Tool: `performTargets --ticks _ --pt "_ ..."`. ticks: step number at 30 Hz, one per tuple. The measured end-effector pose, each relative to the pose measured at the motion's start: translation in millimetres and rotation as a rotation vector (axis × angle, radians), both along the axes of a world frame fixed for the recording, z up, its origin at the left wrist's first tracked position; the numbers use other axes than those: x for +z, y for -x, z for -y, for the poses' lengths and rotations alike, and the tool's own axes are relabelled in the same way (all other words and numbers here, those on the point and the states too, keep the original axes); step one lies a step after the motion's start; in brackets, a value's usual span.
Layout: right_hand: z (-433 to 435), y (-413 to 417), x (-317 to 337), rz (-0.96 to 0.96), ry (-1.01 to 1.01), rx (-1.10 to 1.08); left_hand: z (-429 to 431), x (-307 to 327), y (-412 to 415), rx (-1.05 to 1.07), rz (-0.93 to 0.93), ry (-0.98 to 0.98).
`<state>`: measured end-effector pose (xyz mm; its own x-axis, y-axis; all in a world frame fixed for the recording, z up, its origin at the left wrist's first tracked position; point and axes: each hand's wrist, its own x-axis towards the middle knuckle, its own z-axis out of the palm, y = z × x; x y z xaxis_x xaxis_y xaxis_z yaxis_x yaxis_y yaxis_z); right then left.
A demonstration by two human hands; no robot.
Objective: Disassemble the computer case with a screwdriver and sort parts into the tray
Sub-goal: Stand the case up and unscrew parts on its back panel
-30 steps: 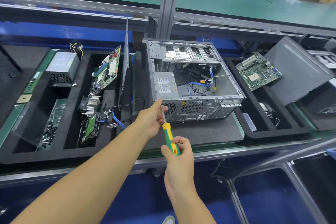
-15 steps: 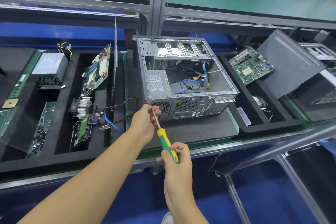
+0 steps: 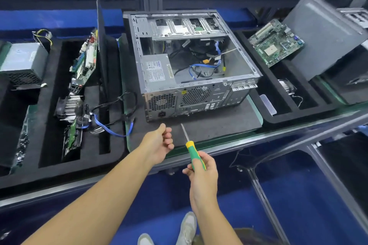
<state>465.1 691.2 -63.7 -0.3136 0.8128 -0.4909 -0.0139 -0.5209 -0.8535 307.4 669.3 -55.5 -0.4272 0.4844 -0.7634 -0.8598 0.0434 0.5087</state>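
Observation:
The open grey computer case (image 3: 199, 93) lies on a black mat (image 3: 219, 127), rear panel facing me, with a power supply (image 3: 157, 71) and blue cables inside. My right hand (image 3: 203, 175) grips the green and yellow screwdriver (image 3: 194, 153), whose tip points up towards the case but stays clear of it. My left hand (image 3: 159, 143) hovers just left of the shaft with its fingers curled, not touching it. Nothing shows in that hand. The black foam tray (image 3: 49, 125) on the left holds a motherboard (image 3: 85, 61), a heatsink (image 3: 68, 105) and cables.
A second power supply (image 3: 23, 63) sits at the tray's far left. On the right, another black tray holds a green motherboard (image 3: 276, 42), and a grey side panel (image 3: 322, 36) leans there. An aluminium frame rail runs along the bench's front edge.
My left hand let go of the screwdriver shaft and drew back with its fingers curled. The screwdriver pulled away from the case's rear panel. My view tilted down and closer.

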Motion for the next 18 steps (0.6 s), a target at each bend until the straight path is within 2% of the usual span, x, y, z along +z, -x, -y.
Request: performTargets --ticks 4,13,18 --pt "-6.3 11.8 -13.6 -0.002 0.002 0.038 -3.0 -8.4 -2.3 0.028 0.004 -0.043" --pt "-5.4 16.1 -30.0 -0.033 -0.001 0.067 -6.7 -3.6 -8.0 -0.061 -0.152 0.072" --pt "-2.9 17.7 -29.6 -0.062 0.004 0.076 -6.6 -0.6 -8.6 -0.061 -0.156 0.08"
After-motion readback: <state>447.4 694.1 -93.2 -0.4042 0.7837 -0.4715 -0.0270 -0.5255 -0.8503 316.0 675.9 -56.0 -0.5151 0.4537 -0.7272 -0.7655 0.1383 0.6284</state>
